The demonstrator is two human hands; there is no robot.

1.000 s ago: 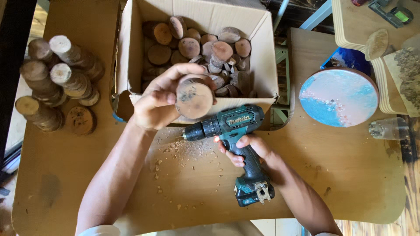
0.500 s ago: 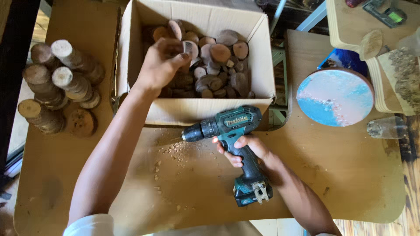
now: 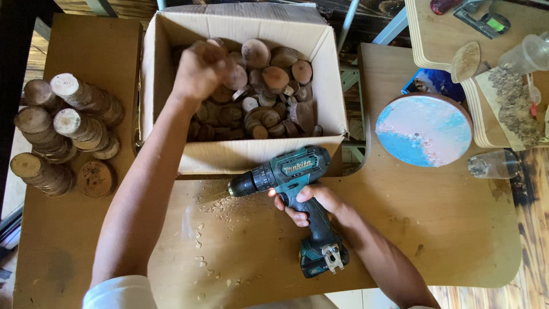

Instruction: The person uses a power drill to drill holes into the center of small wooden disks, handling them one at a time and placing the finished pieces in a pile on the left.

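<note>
My left hand [image 3: 197,71] reaches into the open cardboard box [image 3: 257,155], its fingers curled and blurred over the round wood slices [image 3: 274,77] heaped inside. Whether it grips a slice I cannot tell. My right hand [image 3: 309,203] holds a teal and black cordless drill [image 3: 291,167] by the handle, just in front of the box. The drill's chuck points left, low over the wooden tabletop [image 3: 446,229]. Pale wood shavings [image 3: 226,205] lie under the chuck.
Stacked rolls of wood slices [image 3: 63,131] lie at the left, with one flat slice [image 3: 94,178] beside them. A round blue and pink disc [image 3: 423,130] and a clear cup [image 3: 494,164] lying on its side sit at the right. Light wooden boards [image 3: 440,40] with tools are at the top right.
My left hand, which held a wood slice up near the drill, has carried it back into the box and moved deeper inside. The drill has stayed in about the same place.
</note>
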